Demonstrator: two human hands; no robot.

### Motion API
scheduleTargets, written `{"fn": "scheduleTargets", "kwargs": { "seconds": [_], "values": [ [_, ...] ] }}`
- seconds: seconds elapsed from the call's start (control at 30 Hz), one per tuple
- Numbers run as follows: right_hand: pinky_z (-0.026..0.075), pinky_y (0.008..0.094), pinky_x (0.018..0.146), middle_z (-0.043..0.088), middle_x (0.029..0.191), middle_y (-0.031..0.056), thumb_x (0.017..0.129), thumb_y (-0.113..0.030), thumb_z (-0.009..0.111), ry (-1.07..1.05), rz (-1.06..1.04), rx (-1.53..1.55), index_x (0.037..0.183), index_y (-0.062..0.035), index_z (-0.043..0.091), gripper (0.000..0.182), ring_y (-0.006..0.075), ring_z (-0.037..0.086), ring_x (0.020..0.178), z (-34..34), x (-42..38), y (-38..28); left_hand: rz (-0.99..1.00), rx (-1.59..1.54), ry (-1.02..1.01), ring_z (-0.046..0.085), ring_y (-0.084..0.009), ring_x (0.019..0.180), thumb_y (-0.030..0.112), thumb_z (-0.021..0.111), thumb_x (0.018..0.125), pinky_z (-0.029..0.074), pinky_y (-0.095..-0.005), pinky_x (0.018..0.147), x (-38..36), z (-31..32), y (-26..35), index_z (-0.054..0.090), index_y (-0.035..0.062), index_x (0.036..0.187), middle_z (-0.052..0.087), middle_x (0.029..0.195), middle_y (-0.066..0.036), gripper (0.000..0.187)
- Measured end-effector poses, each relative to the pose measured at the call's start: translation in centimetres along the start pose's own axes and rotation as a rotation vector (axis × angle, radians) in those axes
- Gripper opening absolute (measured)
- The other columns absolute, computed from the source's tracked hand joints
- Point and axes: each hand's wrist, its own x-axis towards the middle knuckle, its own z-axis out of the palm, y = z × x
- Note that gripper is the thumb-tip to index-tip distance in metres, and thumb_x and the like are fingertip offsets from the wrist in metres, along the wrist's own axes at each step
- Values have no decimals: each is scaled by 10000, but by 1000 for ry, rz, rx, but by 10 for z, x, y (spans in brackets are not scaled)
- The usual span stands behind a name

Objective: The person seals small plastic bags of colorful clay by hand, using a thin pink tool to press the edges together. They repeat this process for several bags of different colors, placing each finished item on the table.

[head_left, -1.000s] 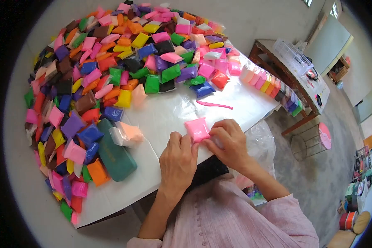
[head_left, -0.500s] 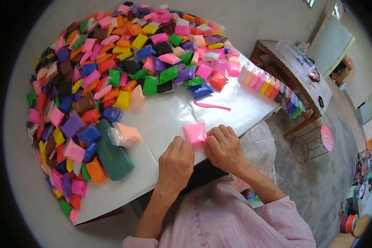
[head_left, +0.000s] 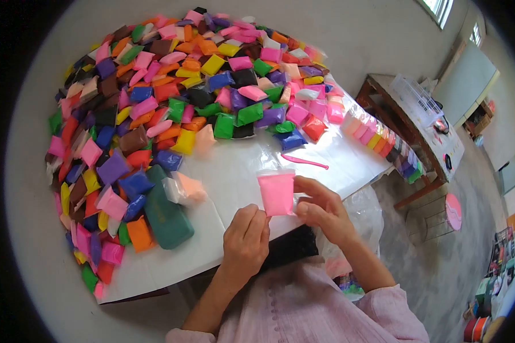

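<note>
A pink packet [head_left: 277,194] in clear film stands between my hands, over the table's near edge. My left hand [head_left: 247,234] has its fingers pinched at the packet's lower left corner. Beside the packet's right side is my right hand [head_left: 320,207], its fingers apart and curved, with the thumb near the lower right corner. A pink plastic tool [head_left: 305,162] lies on the white table sheet [head_left: 229,166] beyond the packet. To the left, a peach packet [head_left: 190,188] leans by a dark green case [head_left: 167,214].
Many coloured packets [head_left: 249,114] are heaped along the back and left of the table. A row of small packets [head_left: 377,137] lies at the right edge. Farther right are a side table [head_left: 440,143] with a white basket and a pink-topped stool [head_left: 453,212].
The pink packet has turned more upright and shows more of its face. My right hand's fingers have opened away from it. The view has shifted slightly.
</note>
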Motion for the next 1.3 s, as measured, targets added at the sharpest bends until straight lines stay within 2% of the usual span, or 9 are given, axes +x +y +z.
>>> {"fn": "scheduleTargets", "kwargs": {
  "seconds": [0.03, 0.13, 0.3, 0.4, 0.5, 0.63, 0.8, 0.9, 1.3],
  "values": [
    [392, 192, 566, 627, 1200, 68, 900, -155, 652, -196, 105, 151, 1362, -30, 496, 504, 41, 488, 707, -10, 9, 6, -3, -10, -6, 596, -325, 799, -62, 652, 819, 497, -389, 666, -1, -1, 0, 581, -47, 987, 568, 956, -170, 183],
    [379, 182, 561, 631, 1210, 73, 886, -150, 663, -412, 183, 261, 1367, -37, 501, 520, 25, 471, 706, -1, 29, -7, -25, -8, -16, 612, -334, 848, -56, 679, 800, 511, -394, 687, -1, -7, -4, 587, -61, 994, 574, 982, -173, 214],
    [457, 227, 608, 643, 1189, 76, 837, -138, 727, -449, 26, -38, 1314, -39, 546, 520, 83, 558, 729, 28, 61, -18, -143, 186, 24, 613, -339, 850, 1, 664, 842, 505, -422, 746, 3, -44, 2, 616, -42, 1088, 586, 1006, -171, 254],
    [481, 269, 632, 645, 1133, 90, 809, -116, 730, -377, -212, -561, 1292, -19, 548, 526, 110, 583, 729, 46, 96, -8, -177, 354, 88, 587, -334, 953, 16, 588, 903, 448, -429, 884, 11, -88, -4, 621, -17, 1123, 604, 1079, -169, 224],
    [506, 285, 651, 624, 1111, 104, 796, -74, 727, -403, -332, -662, 1281, -16, 549, 520, 143, 583, 704, 64, 119, 12, -237, 329, 102, 543, -343, 1130, 78, 527, 951, 374, -429, 1026, 29, -112, -30, 567, -4, 1257, 581, 1229, -184, 320],
    [526, 316, 681, 618, 1117, 131, 796, -69, 726, -462, -450, -770, 1288, -28, 537, 529, 203, 628, 736, 82, 130, 35, -296, 219, -124, 421, -379, 1323, 146, 480, 988, 331, -425, 1102, 32, -107, -58, 398, -17, 1418, 447, 1415, -225, 467],
    [527, 334, 701, 608, 1123, 150, 781, -91, 739, -470, -479, -801, 1288, -27, 529, 553, 227, 639, 754, 84, 134, 39, -402, 88, -186, 405, -367, 1346, 148, 476, 986, 309, -408, 1119, 25, -99, -65, 392, -32, 1422, 448, 1422, -222, 479],
    [512, 411, 834, 592, 1114, 210, 782, -138, 729, -478, -409, -783, 1267, 0, 524, 544, 355, 620, 968, 84, 132, 33, -396, 112, -186, 415, -353, 1341, 150, 496, 975, 295, -406, 1126, 27, -98, -64, 415, -31, 1405, 457, 1420, -218, 474],
    [514, 382, 720, 575, 996, 197, 748, -170, 765, -447, -412, -696, 1118, 39, 618, 449, 314, 620, 794, 79, 136, 44, -359, 194, -179, 436, -362, 1311, 81, 576, 899, 316, -418, 1111, 26, -92, -61, 451, -4, 1387, 477, 1395, -215, 511]
  ]
}}
